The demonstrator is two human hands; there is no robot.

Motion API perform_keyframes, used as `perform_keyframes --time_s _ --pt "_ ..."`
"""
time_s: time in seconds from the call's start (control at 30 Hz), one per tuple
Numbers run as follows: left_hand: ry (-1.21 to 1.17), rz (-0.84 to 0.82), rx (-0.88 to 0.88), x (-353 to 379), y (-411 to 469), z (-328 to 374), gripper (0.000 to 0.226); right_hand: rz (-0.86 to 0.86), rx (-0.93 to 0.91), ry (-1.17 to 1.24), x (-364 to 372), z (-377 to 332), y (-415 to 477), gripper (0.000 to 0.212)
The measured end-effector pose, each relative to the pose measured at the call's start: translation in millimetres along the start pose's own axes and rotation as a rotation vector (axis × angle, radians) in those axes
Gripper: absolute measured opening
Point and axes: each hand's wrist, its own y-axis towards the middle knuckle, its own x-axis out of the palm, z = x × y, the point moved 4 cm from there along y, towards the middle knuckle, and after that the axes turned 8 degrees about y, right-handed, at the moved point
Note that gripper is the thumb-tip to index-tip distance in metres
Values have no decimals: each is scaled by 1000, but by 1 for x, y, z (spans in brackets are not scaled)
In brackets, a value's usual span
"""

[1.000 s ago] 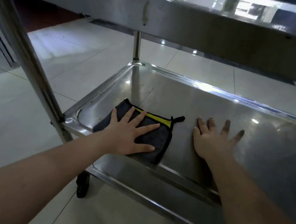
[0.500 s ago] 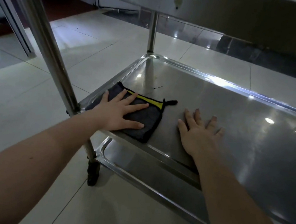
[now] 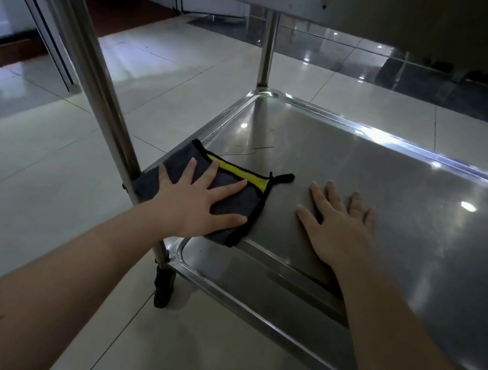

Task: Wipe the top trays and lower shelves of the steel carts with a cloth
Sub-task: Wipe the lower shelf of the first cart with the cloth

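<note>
Cloth [image 3: 229,195], dark grey with yellow strip, is pressed flat at the near left corner of the cart's middle steel shelf [image 3: 389,204] by the left hand [image 3: 193,203], fingers spread wide; right hand [image 3: 336,225] is laid flat beside it, fingers straight.

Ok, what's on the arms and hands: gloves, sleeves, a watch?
Nothing worn that shows. The left hand and right hand have no gloves and no rings that I can see. The left forearm and right forearm are uncovered to the frame's edge: no sleeves, watch or bands.

Dark grey cloth [image 3: 234,202], black edging, yellow strip; silver shelf [image 3: 391,185].
</note>
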Motion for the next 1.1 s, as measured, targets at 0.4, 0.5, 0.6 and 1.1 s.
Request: perform_keyframes --time_s 0.4,0.5,0.6,1.1 --pt "25 95 42 -40 146 39 80 -25 -11 -25 2 -1 -10 64" --pt "36 89 16 -56 186 55 81 -4 -14 -12 4 0 -10 68" --pt "26 74 -26 -62 209 61 82 22 -12 -14 5 0 -4 67" --pt "26 -62 98 -8 44 -13 81 35 -8 21 6 5 5 66"
